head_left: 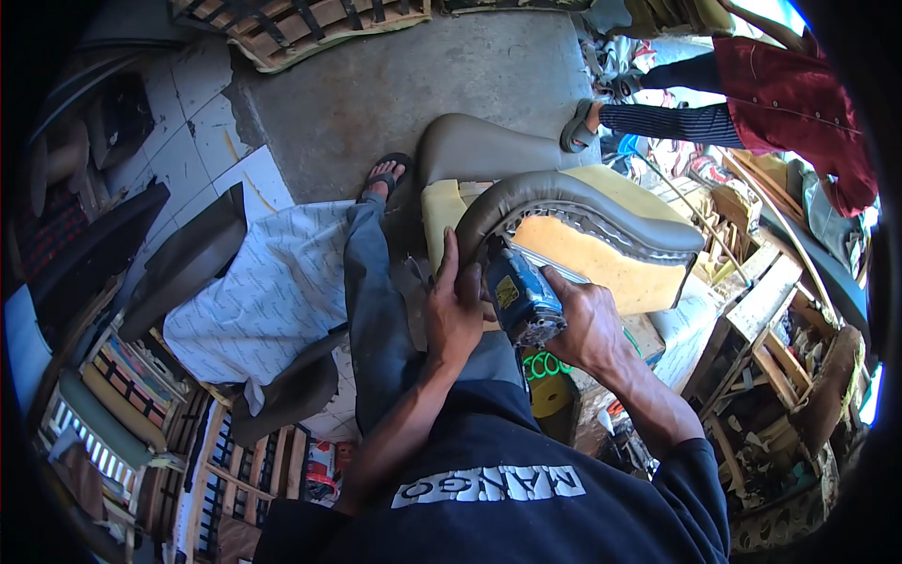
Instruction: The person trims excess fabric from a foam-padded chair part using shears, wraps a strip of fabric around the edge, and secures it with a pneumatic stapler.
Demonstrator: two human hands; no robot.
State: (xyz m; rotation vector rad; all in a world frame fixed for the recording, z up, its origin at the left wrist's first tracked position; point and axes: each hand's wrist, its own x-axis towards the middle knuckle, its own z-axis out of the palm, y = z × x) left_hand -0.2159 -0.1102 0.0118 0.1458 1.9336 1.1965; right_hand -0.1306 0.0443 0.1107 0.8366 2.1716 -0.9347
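A blue staple gun (519, 293) is gripped in my right hand (581, 324). Its nose meets the edge of a curved upholstered chair part (573, 195), covered in grey-brown leatherette with bare yellow-orange foam (564, 246) inside the curve. A puckered, fastened cover edge runs along the foam. My left hand (453, 305) is at the near left end of this part, beside the staple gun, one finger stretched along the leatherette and the others curled at its edge. Part of its grip is hidden. A green coiled hose (547, 365) hangs below my right hand.
Beyond the part lies another padded leatherette piece (479, 146). A printed white sheet (268, 296) spreads at left over dark padded pieces. Wooden frames (249, 470) stand lower left, scrap wood (775, 348) at right. A person in a dark red top (789, 94) stands far right.
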